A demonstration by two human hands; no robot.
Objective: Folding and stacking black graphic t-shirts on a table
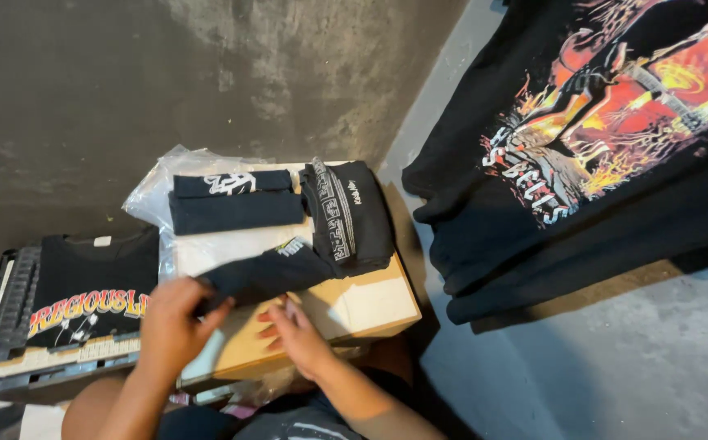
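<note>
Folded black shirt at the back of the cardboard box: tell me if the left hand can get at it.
Probably yes: the folded black shirt lies uncovered, with bare box top between it and the left hand, which grips another dark garment.

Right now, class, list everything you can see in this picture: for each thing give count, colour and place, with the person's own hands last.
Folded black printed garments: three, black with white print; two on the box top, one in the hands.
Brown cardboard box: one, tan, centre, under the garments.
Clear plastic bag: one, transparent, on the box's far left end.
Black T-shirt with red and yellow lettering: one, flat on a dark frame, left.
Large black shirts with flame graphic: a stack, exact count unclear, upper right on the floor.
Grey concrete floor: right.
Left hand: pinches the nearest garment's end.
Right hand: beside that garment, on the box.
</note>
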